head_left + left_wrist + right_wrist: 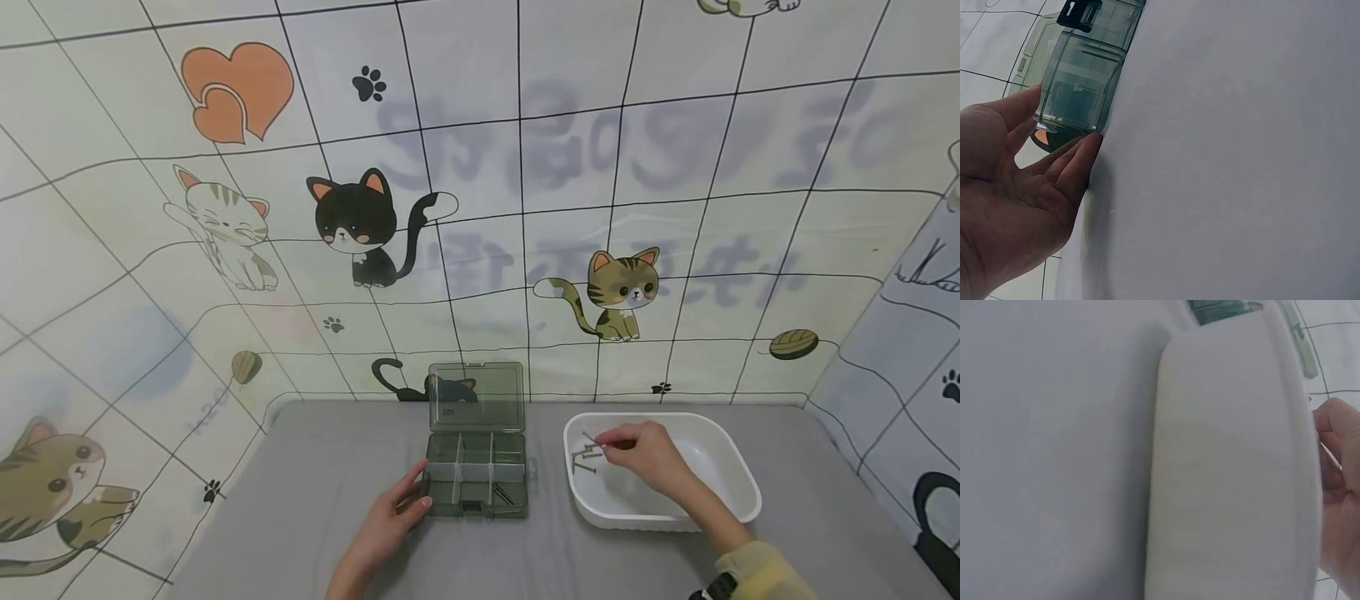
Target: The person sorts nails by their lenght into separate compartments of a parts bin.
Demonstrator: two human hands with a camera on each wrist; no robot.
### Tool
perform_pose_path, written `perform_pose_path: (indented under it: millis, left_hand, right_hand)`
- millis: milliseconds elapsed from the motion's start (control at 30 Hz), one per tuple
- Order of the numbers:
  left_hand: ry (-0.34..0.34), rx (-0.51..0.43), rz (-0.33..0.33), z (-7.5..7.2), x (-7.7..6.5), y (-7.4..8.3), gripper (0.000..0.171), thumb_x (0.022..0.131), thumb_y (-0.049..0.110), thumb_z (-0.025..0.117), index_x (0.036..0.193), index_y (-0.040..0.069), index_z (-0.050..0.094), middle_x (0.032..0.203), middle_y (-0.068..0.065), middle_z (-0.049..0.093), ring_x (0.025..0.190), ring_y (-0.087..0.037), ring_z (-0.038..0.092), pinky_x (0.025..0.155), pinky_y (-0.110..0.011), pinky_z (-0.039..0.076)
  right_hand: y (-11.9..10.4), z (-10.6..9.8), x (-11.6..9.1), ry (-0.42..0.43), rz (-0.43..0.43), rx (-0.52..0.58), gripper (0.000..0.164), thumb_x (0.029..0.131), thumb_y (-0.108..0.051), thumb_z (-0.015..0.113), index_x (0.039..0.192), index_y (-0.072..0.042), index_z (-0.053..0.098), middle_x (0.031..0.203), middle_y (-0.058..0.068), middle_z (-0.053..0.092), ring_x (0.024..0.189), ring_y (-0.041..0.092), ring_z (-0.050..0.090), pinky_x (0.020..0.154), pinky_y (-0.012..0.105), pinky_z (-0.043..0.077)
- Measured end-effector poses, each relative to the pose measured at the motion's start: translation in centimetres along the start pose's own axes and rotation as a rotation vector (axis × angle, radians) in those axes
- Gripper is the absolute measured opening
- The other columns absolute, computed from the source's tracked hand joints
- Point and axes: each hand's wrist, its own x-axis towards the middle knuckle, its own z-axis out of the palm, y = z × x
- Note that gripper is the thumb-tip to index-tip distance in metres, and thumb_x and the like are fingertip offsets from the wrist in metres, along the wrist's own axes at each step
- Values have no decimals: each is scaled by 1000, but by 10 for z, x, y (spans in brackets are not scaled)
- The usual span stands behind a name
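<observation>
From here I see the person's left hand (386, 525) resting fairly straight fingers and thumb against the left side of the smoky-green clear plastic compartment box (450, 508), probably to steady it, its grip loose. The right hand (648, 454) reaches over the white plastic tray (637, 522), its grip seemingly pinching a slim metal screw (589, 437), likely because so thin a piece needs fingertips. More loose metal screws (585, 467) lie just beside it at the tray's left end. The box's lid (476, 398) stands up behind, leaving the compartments exposed; dark slim pieces (504, 495) sit in the front right one. The tray's left wall rises between screws and box. A white cat-printed sheet (483, 250) stands close behind the grey worktop (322, 450).
</observation>
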Motion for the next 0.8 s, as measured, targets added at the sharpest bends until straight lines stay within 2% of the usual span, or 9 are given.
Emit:
perform_pose_path:
  millis: [367, 600, 800]
  left_hand:
    - [6, 8, -15, 0, 0, 0, 58, 102, 13, 64, 155, 5, 44, 150, -41, 37, 137, -55, 41, 101, -48, 51]
    - [1, 10, 0, 0, 0, -1, 59, 102, 14, 65, 156, 4, 43, 150, -42, 37, 136, -55, 42, 102, -48, 51]
    - [4, 5, -23, 0, 0, 1, 58, 102, 13, 64, 156, 6, 44, 150, -41, 38, 136, -55, 43, 102, -50, 51]
  right_hand:
    - [-22, 15, 3, -42, -84, 58, 16, 87, 1, 73, 102, 1, 80, 97, 12, 76, 81, 10, 68, 68, 23, 57]
    - [-36, 28, 7, -69, -121, 83, 17, 86, 2, 71, 102, 0, 80, 96, 12, 76, 78, 12, 65, 64, 24, 56]
    - [-46, 40, 10, -96, -135, 94, 18, 86, 4, 70, 100, -1, 80, 94, 12, 74, 79, 14, 66, 66, 25, 57]
